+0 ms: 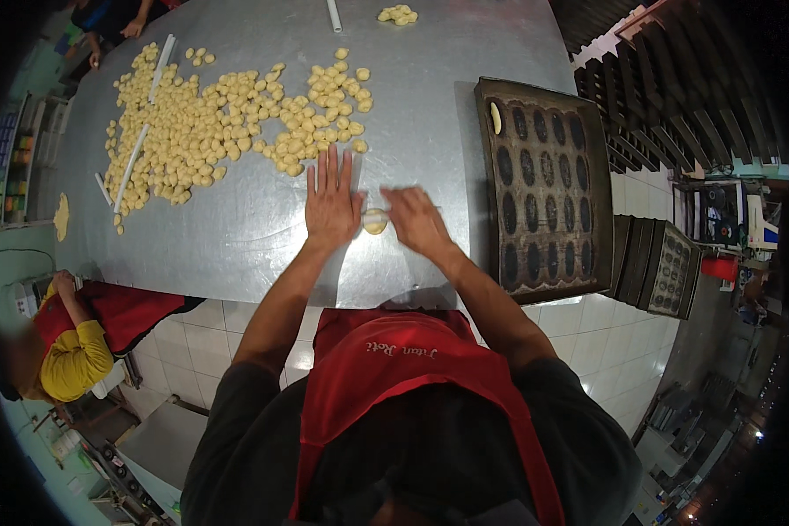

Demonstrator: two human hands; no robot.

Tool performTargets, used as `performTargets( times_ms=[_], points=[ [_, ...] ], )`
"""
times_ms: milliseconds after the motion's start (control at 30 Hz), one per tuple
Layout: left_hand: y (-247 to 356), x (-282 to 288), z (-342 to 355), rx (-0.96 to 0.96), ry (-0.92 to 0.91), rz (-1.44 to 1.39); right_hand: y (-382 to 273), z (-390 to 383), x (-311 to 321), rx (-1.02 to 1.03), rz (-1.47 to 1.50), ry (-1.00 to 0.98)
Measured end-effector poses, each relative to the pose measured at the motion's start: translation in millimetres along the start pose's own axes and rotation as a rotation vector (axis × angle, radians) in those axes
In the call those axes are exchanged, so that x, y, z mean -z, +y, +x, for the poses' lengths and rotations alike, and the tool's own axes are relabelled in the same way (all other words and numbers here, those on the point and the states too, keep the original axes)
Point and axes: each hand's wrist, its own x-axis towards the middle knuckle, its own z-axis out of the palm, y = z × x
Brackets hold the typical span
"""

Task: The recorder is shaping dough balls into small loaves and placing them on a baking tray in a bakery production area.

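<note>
A small round piece of dough (375, 228) lies on the metal table between my hands. Across it runs a thin, pale rolling pin (374, 216). My left hand (330, 203) is flat with its fingers stretched out and apart, its thumb side beside the pin's left end. My right hand (417, 221) is over the pin's right part, its fingers smeared by motion, so their grip is unclear. Beyond my left fingertips spreads a large heap of yellow dough balls (184, 123).
A dark baking tray (603, 219) with oval hollows stands at the right; one dough strip (496, 118) lies in its far left corner. White rods (131, 167) lie among the dough balls. Racked trays (666, 96) stand at the far right. A person in yellow sleeves (81, 359) is at the left.
</note>
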Motion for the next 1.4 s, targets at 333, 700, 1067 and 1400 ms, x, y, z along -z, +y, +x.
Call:
performTargets(
  times_ms=[333,700,1067,1400],
  points=[
    [25.9,-3.9,-116.8,-0.190,-0.201,-0.233,-22.1,-54.4,-2.3,-0.320,0.111,-0.120],
    [41.8,-13.4,-145.0,-0.152,-0.113,-0.286,-45.7,-82.7,-17.7,0.045,-0.266,-0.190],
    [-107.8,24.8,-90.0,0.337,0.239,-0.447,-96.7,-57.7,-56.7,-0.110,-0.291,-0.291],
    [-187.3,15.5,37.3,0.233,0.170,-0.280,-63.6,22.3,-67.3,-0.124,-0.303,-0.023]
  ],
)
